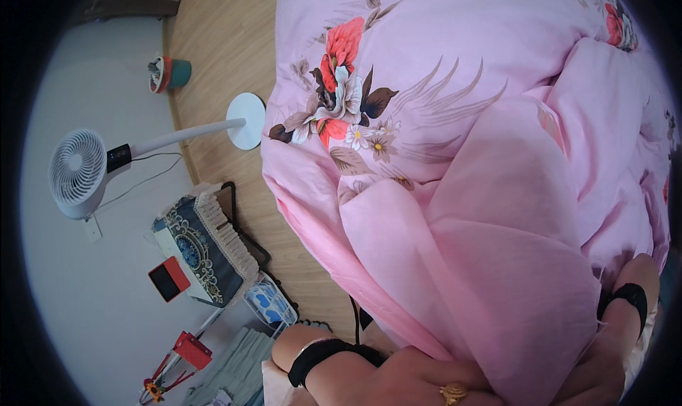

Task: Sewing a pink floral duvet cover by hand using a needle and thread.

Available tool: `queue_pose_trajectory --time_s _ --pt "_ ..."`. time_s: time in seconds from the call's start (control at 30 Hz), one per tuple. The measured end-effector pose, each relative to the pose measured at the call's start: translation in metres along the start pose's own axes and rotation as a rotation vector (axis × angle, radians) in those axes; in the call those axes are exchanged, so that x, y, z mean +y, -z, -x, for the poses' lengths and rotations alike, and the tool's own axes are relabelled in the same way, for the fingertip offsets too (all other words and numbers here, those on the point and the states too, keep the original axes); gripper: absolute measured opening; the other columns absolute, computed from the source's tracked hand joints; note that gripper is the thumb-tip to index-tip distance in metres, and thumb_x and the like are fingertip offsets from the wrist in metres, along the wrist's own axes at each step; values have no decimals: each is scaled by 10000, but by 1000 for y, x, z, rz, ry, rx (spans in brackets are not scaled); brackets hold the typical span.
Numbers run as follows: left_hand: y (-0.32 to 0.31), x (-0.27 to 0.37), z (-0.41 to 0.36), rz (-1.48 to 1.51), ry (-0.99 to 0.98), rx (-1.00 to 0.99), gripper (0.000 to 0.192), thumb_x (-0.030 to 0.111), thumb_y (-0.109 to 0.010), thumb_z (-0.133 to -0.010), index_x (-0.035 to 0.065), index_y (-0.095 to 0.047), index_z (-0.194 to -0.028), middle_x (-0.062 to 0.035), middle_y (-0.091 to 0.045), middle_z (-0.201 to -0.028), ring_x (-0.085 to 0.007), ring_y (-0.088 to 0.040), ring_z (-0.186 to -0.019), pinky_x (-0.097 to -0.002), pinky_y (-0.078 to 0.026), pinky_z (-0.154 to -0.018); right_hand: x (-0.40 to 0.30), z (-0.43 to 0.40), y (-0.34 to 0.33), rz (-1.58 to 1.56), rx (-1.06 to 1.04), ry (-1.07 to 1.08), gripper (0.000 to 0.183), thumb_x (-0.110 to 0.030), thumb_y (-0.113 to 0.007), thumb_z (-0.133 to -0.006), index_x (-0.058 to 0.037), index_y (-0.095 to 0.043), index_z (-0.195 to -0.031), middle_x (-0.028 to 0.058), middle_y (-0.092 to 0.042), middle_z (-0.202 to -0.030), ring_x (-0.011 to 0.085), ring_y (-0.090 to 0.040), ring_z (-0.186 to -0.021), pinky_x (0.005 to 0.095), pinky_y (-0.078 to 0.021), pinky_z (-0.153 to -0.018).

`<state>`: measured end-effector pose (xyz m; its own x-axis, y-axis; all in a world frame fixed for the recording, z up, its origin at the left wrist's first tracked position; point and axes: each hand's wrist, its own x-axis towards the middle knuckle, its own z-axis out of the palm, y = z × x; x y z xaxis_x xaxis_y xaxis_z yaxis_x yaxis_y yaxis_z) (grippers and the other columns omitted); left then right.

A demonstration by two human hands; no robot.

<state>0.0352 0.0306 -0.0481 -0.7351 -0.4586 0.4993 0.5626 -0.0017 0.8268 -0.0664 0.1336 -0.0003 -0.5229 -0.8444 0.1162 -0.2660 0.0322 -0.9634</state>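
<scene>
A pink duvet cover [511, 278] rises in a loose fold towards me, with a frayed edge on its right side. My left hand [437, 379] is at the bottom of the view with a gold ring on a finger; its fingers grip the raised fabric. At the lower right, my right hand [597, 371] holds the frayed edge, its fingertips partly hidden and cut off by the frame. Both arms are bent, with a black band around each forearm. Beyond the fold spreads floral bedding [442, 38] with red and white printed flowers.
On the wood floor [218, 49] at left stand a white pedestal fan [186, 131] and a green waste bin [180, 73]. Nearer are a small table under a fringed cloth [194, 246], a red-framed device [169, 279], a basket [272, 302] and a small red bag [193, 351].
</scene>
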Motion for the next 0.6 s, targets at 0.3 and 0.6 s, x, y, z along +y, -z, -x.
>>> queue_pose_trajectory --time_s 0.3,0.6 --pt "1 3 -2 -24 56 -4 90 13 -533 -750 5 -623 -743 -67 -549 -681 -181 -536 -583 -255 -446 -555 10 -16 15 -217 -443 237 163 -135 -563 -672 -60 -420 -690 2 -391 -481 120 -376 -369 264 -300 -379" --pt "-2 5 0 -162 20 3 74 51 -549 -754 36 -605 -708 -58 -533 -664 -181 -526 -565 -247 -432 -533 10 -20 15 -19 -289 171 188 -164 -598 -662 -81 -457 -757 7 -451 -509 131 -436 -400 254 -330 -400"
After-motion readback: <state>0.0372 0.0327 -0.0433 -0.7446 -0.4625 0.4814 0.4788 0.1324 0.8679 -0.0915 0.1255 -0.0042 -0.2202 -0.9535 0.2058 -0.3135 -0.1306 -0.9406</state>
